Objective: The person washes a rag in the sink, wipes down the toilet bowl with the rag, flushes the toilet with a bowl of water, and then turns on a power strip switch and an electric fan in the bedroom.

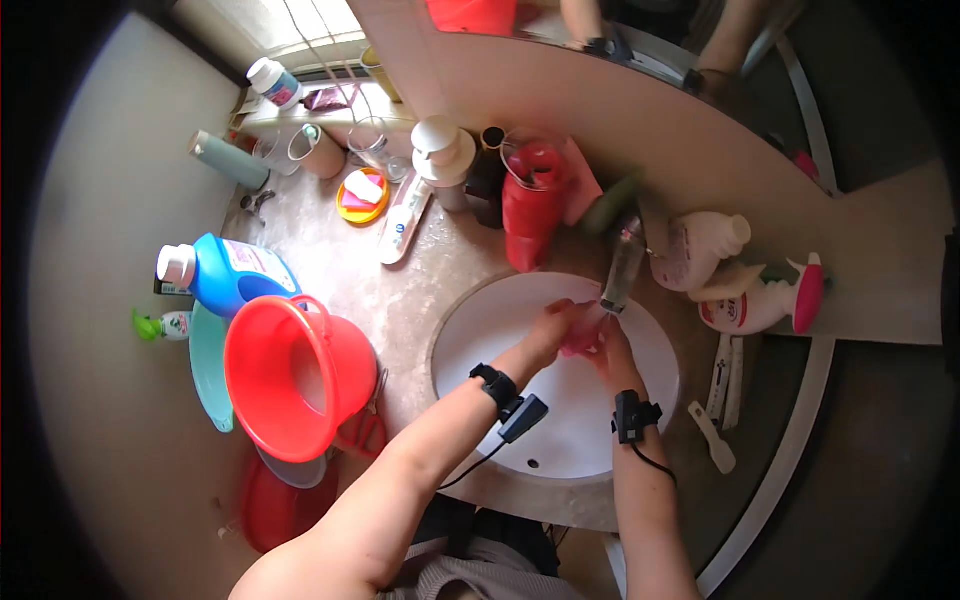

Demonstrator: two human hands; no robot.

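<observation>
Black bands sit around both wrists, one on the left arm [420,455] and one on the right arm [640,500], each with a cord trailing from it; ahead of them lies a white oval sink [490,405], its drain hole toward the near edge. Over the sink's far half, the left hand [550,330] and the right hand [610,350] meet around a pink thing [575,345], which is just below the mouth of the tap [622,270]; the fingers of both hands are closed on it, though blur hides the fingertips and I cannot tell what it is.

Left of the sink stands a red bucket [350,370], tilted in view; a pale green basin [207,370] and a blue bottle [215,285] are close to it. To the right, a white brush [712,440] lies near the sink; farther up that side is a spray bottle [750,308] with a pink head.

Beyond the sink are a red jug [530,215] and a pump bottle [442,155]; farthest back, a white-capped bottle [280,88] rests by the window, and a mirror [850,90] shows parts of the arms.
</observation>
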